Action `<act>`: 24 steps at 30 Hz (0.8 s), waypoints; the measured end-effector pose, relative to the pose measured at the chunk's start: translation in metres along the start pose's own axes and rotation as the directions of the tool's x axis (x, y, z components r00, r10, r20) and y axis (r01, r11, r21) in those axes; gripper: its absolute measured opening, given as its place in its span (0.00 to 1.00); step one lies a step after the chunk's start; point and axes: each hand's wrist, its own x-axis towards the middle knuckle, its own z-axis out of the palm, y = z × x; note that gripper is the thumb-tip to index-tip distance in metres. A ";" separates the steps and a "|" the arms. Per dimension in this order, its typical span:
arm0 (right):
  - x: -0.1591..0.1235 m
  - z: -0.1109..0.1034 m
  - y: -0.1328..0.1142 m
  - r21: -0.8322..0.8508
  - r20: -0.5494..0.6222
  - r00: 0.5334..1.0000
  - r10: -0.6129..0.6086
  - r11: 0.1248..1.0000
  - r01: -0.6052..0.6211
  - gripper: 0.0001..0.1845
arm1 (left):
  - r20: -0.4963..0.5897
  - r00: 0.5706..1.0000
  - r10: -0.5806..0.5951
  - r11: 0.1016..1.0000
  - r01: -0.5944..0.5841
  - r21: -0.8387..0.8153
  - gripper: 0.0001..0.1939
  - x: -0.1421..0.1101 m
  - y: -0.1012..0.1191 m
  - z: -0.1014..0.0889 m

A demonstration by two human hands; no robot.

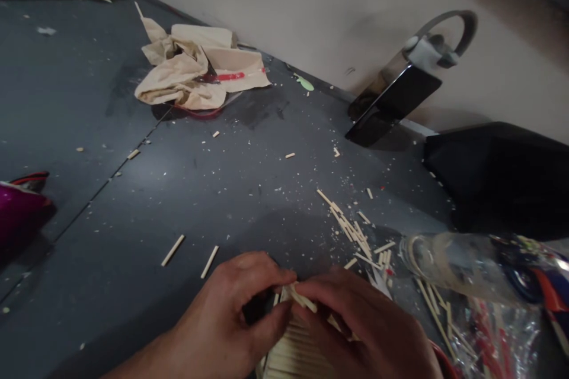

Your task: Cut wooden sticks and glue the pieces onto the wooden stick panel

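Low in the head view, a structure of short wooden sticks laid side by side lies beneath both hands. At its far edge my left hand pinches with thumb and forefinger around a small wooden stick. From the other side, my right hand closes its fingers on the same stick, partly covering the structure. Exactly where the fingertips meet the wood is hidden. Two loose sticks rest left of my left hand. Beyond my right hand is a scattered pile of thin sticks.
Crumpled brown paper sits near the wall. A black phone leans on a bottle with a loop handle. At right are a black object, a clear bottle and a plastic bag. A purple packet is left.
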 end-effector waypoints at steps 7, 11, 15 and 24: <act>0.000 0.000 0.002 -0.033 0.014 1.000 0.009 0.999 -0.008 0.06 | -0.017 0.999 0.030 0.999 -0.029 0.013 0.10 0.001 0.000 0.000; -0.001 0.000 0.002 -0.006 0.028 0.999 0.020 1.000 -0.020 0.06 | -0.018 0.999 0.038 0.999 -0.038 0.015 0.09 0.003 -0.001 0.000; -0.001 0.001 0.002 0.020 0.015 1.000 0.006 1.000 -0.006 0.06 | -0.013 0.999 0.037 0.999 -0.037 0.022 0.09 0.001 -0.001 0.000; -0.001 0.003 0.003 0.018 0.023 1.000 -0.001 1.000 0.001 0.06 | -0.005 1.000 0.026 0.999 -0.026 0.027 0.11 0.002 0.001 0.000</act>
